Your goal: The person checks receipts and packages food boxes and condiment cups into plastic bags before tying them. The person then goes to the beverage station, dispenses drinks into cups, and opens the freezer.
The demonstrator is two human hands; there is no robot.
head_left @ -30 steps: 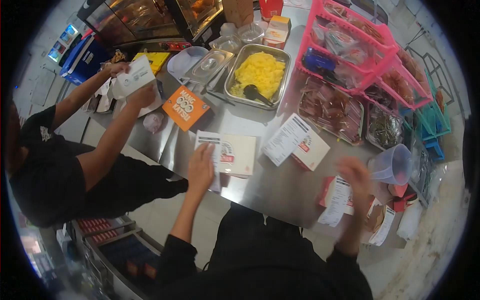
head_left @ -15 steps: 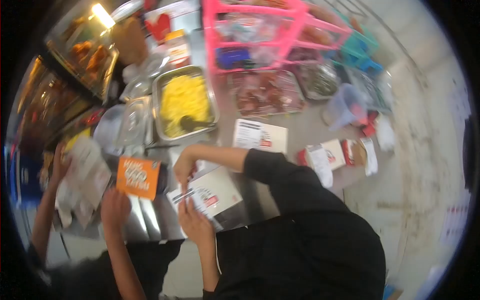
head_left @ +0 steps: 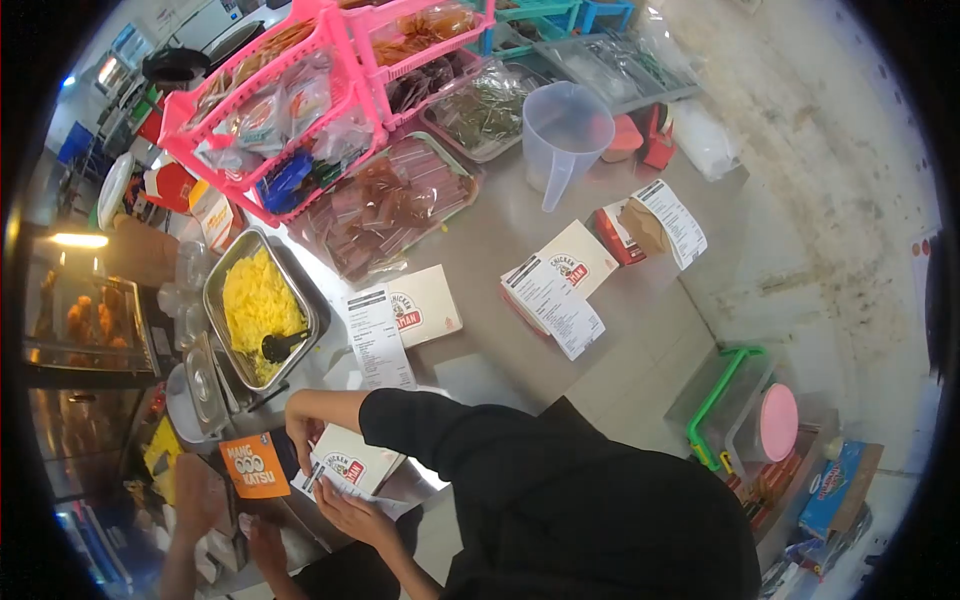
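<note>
A cream-topped takeaway box (head_left: 355,462) printed "CHICKEN" lies flat on the steel counter in front of me. A printed paper receipt (head_left: 385,503) crosses its near side. My left hand (head_left: 352,516) is against the receipt, with its fingertips gripping the paper near the box's left corner. My right hand (head_left: 304,436) is closed at that same corner, its fingers pointing down close to my left fingertips. A patch of red shows beside it; what is in its grip is hard to make out. An orange card (head_left: 254,466) lettered "MANG KATSU" lies to the left.
Further boxes, one box (head_left: 432,303) and another box (head_left: 572,262), carry receipts. A metal tray (head_left: 312,297) holds yellow food and a black utensil. Beyond are packed meat (head_left: 390,205), pink baskets (head_left: 350,65) and a measuring jug (head_left: 566,125). A co-worker's hands (head_left: 200,500) are at lower left.
The view has swung to the right, so more floor and storage bins show. My hands stay at the box's corner. The co-worker's hands appear lower, away from the orange card.
</note>
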